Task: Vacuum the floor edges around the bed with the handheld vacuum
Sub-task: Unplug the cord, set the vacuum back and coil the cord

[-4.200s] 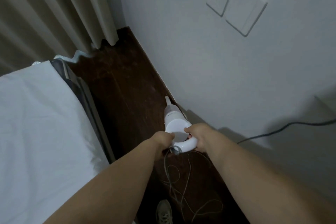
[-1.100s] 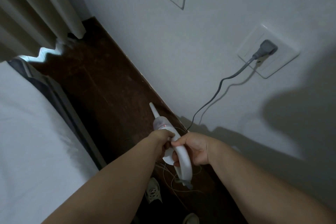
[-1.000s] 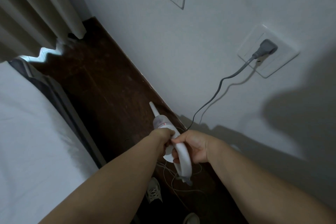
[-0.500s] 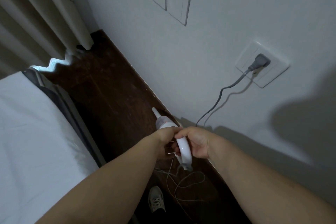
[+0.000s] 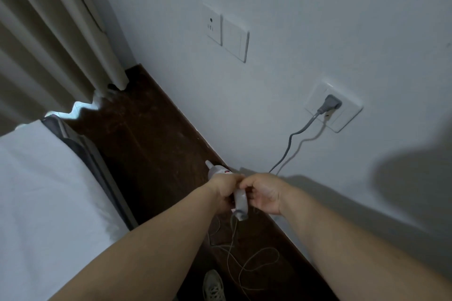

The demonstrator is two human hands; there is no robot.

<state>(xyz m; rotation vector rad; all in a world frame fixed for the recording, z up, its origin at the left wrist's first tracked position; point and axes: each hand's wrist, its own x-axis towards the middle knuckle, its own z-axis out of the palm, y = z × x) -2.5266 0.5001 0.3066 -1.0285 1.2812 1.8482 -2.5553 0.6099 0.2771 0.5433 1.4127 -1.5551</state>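
A white handheld vacuum (image 5: pixel 241 204) hangs above the dark wood floor (image 5: pixel 156 144), its narrow nozzle pointing toward the base of the white wall. My left hand (image 5: pixel 223 193) grips the vacuum's body from the left. My right hand (image 5: pixel 265 194) holds the handle from the right, fingers curled round it. A thin white cord (image 5: pixel 247 259) trails from the vacuum's rear and loops on the floor. The bed (image 5: pixel 46 193), with a white sheet and grey edge, fills the left side.
A grey plug and cable (image 5: pixel 327 107) run from a wall socket down behind my hands. Two wall plates (image 5: pixel 226 33) sit higher up. Beige curtains (image 5: pixel 49 39) hang at the far end of the narrow floor strip. A shoe (image 5: pixel 214 286) shows below.
The view has pulled back and risen, showing more of the wall. The vacuum has turned so its handle faces me edge-on, and both hands sit closer together on it.
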